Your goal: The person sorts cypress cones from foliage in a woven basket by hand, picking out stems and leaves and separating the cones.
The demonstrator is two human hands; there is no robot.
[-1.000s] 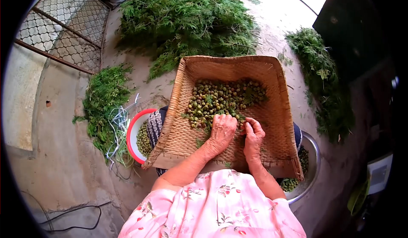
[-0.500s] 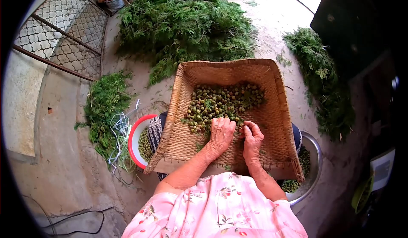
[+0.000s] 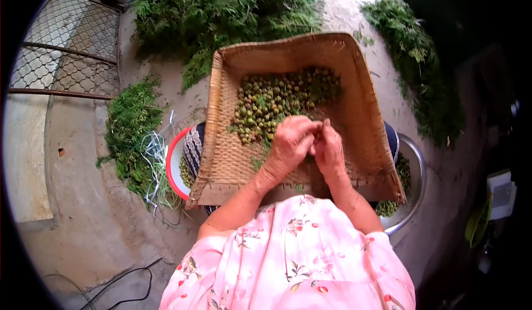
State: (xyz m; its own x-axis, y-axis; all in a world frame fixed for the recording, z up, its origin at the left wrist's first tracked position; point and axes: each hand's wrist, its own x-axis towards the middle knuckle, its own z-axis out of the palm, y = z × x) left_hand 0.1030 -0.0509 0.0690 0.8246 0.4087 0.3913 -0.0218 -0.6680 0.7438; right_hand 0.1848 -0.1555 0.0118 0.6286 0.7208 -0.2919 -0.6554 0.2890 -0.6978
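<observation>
Person in a pink flowered shirt (image 3: 288, 254), woven basket (image 3: 230, 168) across the lap, near edge close to the shirt. Green fruits (image 3: 263, 105), small and round, lie heaped inside it, mostly toward the far half, some yellowish or brownish. Left hand (image 3: 289, 144) and right hand (image 3: 331, 146) are over the near side of that heap, above the basket's bottom, fingers bent and meeting at the tips. Grip on both: can't tell if it's closed on anything, the fingers cover the spot and any piece there would be too small to make out from here. Loose green sprig (image 3: 257, 162) on the weave, just beside the left hand; more leafy bits mixed into the heap. Red-rimmed bowl (image 3: 170, 171) on the person's left, partly under the basket, with more green fruits in it. Metal basin (image 3: 423, 168) on the right, also partly covered, same contents. Big branch pile (image 3: 227, 16) on the floor (image 3: 94, 193) beyond the basket, a smaller leafy pile (image 3: 130, 124) to the left, another leafy heap (image 3: 415, 60) to the right. Pale plastic strips (image 3: 155, 157) lie between the smaller left pile and the bowl. Black cable (image 3: 150, 282) on the floor, lower left.
</observation>
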